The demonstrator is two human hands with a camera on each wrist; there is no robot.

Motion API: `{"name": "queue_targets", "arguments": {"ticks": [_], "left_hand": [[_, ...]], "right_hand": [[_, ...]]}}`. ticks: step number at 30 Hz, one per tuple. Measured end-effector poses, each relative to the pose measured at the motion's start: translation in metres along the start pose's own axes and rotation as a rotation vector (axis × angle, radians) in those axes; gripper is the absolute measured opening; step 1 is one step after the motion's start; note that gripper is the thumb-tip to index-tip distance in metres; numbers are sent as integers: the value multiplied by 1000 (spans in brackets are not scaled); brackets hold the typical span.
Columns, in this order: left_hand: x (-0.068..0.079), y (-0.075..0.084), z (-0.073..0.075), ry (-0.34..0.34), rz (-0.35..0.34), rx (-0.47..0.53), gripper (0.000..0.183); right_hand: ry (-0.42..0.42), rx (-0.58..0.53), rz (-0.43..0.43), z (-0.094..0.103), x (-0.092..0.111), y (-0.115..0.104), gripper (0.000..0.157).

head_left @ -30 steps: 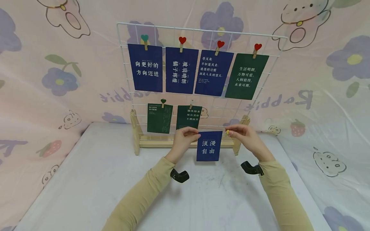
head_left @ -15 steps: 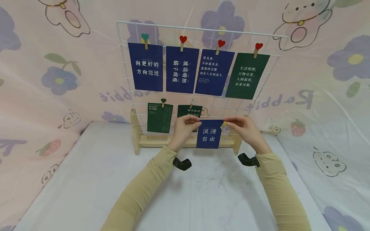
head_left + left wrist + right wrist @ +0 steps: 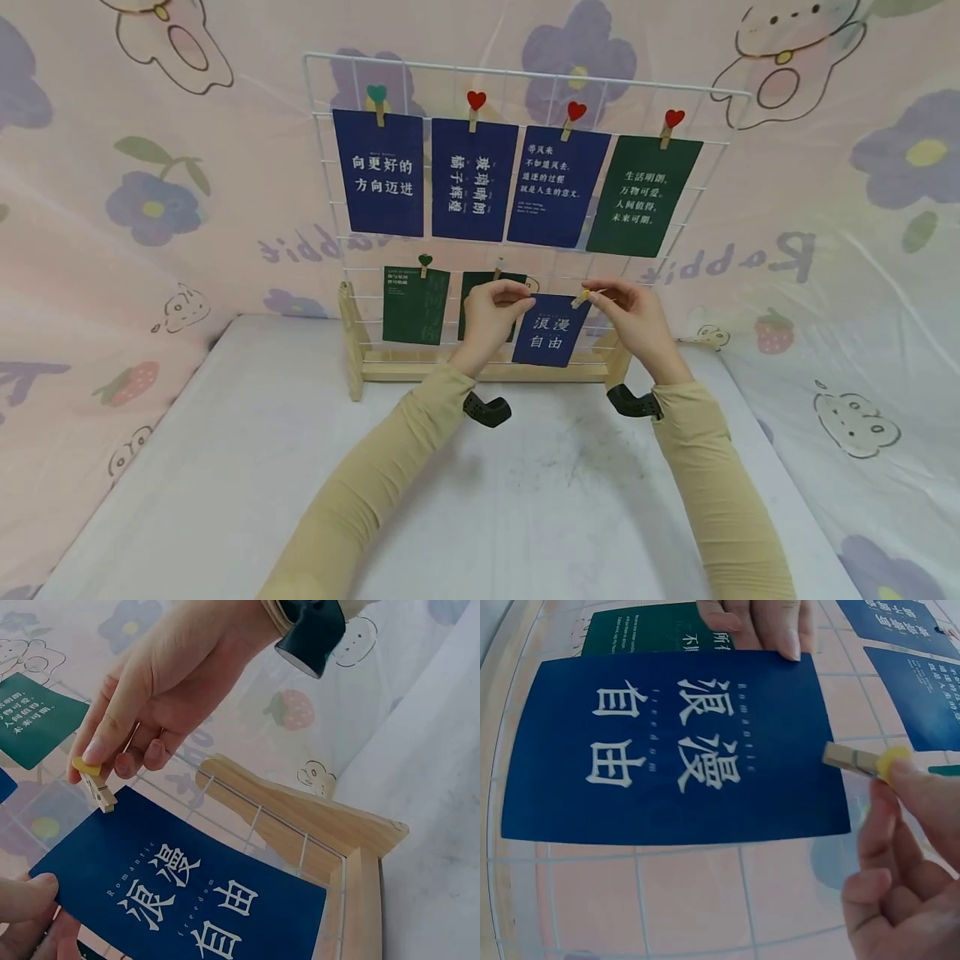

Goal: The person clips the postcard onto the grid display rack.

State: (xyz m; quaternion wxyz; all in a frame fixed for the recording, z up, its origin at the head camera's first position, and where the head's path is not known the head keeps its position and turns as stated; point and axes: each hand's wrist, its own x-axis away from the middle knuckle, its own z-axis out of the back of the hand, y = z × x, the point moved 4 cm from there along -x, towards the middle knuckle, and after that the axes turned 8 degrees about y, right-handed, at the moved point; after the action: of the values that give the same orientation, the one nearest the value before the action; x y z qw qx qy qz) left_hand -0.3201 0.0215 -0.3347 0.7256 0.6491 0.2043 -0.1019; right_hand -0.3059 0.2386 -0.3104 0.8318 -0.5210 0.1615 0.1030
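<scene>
My left hand (image 3: 497, 321) pinches a small blue card (image 3: 551, 333) with white lettering at its upper left corner, in front of the lower part of a white wire grid (image 3: 525, 73). At the card's upper right, my right hand (image 3: 639, 325) pinches a small wooden clothespin (image 3: 851, 759) with a yellow top. The clothespin's tip overlaps the card's top edge in the right wrist view; whether it bites the card I cannot tell. Just behind my left hand hangs a green card (image 3: 637, 626), partly hidden.
Three blue cards, the leftmost (image 3: 378, 208) among them, and a green card (image 3: 637, 233) hang along the upper row from heart-topped clips. Another green card (image 3: 408, 312) hangs lower left. A wooden base (image 3: 405, 372) supports the grid on a white-covered table (image 3: 300, 467).
Both hands have risen toward the grid with the blue card, which now tilts slightly. The right hand has brought the clothespin in from beside the card to its upper right edge.
</scene>
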Motion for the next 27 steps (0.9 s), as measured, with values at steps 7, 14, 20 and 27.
{"name": "queue_targets", "arguments": {"ticks": [7,14,20,27], "left_hand": [[-4,3,-4,43,4,-6,16],[-6,4,-9,77,16,-9,11],[-8,4,-12,113,30,-5,10],[-10,3,-15,132,31,-22,10]], "right_hand": [[134,-52,87,2,-7,-1,26],[222,-111,112,1,-10,-5,22],[265,-132,175,-2,-4,-27,19],[313,-105,197,-5,-3,-30,18]]}}
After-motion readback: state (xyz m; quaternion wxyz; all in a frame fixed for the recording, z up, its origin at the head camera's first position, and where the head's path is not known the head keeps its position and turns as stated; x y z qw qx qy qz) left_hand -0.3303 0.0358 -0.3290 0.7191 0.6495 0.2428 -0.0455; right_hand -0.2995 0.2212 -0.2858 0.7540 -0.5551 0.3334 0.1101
